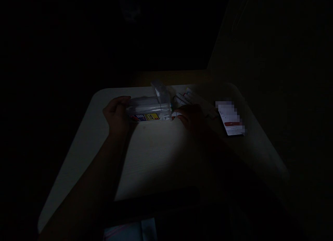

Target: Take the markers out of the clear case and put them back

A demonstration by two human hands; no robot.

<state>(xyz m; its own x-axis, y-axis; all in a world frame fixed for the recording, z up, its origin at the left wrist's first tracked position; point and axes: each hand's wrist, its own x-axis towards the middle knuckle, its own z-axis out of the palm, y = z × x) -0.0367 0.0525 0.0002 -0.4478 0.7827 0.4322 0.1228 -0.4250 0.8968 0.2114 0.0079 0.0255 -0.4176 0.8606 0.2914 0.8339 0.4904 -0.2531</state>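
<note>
A clear plastic case [145, 107] with a colourful label lies on its side above the table, its lid [160, 90] swung up at the right end. My left hand [117, 111] is closed around the closed left end. At the mouth of the case, my right hand [188, 116] pinches a white marker [177, 113], whose tip end is at the opening. Inside the case a pale, long shape shows through the wall; the dark hides its details. Several white markers [186, 98] with coloured ends lie just behind my right hand.
A lit phone [230, 118] rests on the right side of the white table [145, 154]. The table has rounded corners, and a large dark panel [169, 33] rises behind it. Deep shadow covers the surroundings. Some light fabric [130, 230] shows at the bottom edge.
</note>
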